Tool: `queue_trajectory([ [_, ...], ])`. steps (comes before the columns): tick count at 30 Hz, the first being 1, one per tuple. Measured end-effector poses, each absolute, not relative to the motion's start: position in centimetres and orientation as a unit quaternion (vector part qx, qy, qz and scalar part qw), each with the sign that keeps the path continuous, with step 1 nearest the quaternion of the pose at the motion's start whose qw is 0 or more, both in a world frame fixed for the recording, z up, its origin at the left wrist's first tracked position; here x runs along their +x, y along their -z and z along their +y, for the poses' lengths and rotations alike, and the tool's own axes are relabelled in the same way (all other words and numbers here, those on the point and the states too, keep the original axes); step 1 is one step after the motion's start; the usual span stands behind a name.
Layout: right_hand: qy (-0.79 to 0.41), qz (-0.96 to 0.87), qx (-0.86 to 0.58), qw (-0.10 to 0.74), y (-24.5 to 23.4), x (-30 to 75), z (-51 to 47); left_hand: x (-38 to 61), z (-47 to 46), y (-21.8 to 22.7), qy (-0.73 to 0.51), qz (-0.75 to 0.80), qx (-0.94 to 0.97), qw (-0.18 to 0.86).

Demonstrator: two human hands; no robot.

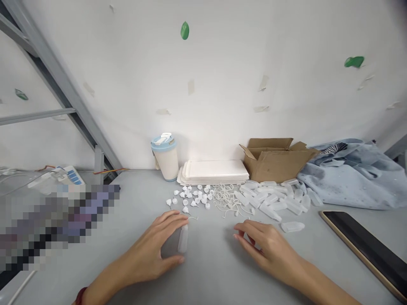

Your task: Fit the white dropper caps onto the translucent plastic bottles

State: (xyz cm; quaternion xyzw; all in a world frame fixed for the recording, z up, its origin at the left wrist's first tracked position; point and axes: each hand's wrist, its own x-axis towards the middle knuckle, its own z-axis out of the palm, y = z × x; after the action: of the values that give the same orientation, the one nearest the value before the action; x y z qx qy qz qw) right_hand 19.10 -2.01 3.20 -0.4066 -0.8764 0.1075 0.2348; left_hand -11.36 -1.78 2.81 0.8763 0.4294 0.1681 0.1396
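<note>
My left hand (160, 243) arches around a translucent plastic tube (183, 239) on the grey table. Its fingers and thumb are spread, near the tube's two ends; whether they touch it I cannot tell. A thin white cord (193, 218) pokes out by the fingertips. My right hand (263, 245) hovers low over the table, loosely curled, with a small gap between thumb and index finger and nothing visible in it. Ahead lie small white caps (197, 195), a heap of white cords (227, 195) and a pile of similar tubes (276, 199). One loose tube (292, 226) lies beyond my right hand.
Against the wall stand a cup with a blue lid (167, 161), a stack of white trays (213, 169) and an open cardboard box (276, 165). Blue-grey cloth (356, 178) and a phone (365, 245) lie at right. A white power strip (60, 180) with cables sits left.
</note>
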Motion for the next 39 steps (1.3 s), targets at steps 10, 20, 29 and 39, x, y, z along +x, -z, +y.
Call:
queue_trajectory([
  [10, -0.005, -0.839, -0.482, 0.251, -2.5, 21.7, 0.7, -1.2, 2.2, -4.9, -0.229, 0.372, 0.897, 0.076],
  [20, 0.129, -0.845, -0.471, 0.219, -1.6, 23.0, 2.6, 2.3, 5.3, -4.6, -0.118, 0.318, 0.939, -0.062],
  [29, 0.127, -0.842, -0.5, 0.158, -0.5, 21.8, 3.6, 2.0, 6.9, -4.5, -0.154, 0.348, 0.924, -0.036],
  [39, 0.111, -0.838, -0.518, 0.129, -0.8, 21.5, 3.5, 3.0, 7.5, -3.8, -0.166, 0.305, 0.938, -0.002],
])
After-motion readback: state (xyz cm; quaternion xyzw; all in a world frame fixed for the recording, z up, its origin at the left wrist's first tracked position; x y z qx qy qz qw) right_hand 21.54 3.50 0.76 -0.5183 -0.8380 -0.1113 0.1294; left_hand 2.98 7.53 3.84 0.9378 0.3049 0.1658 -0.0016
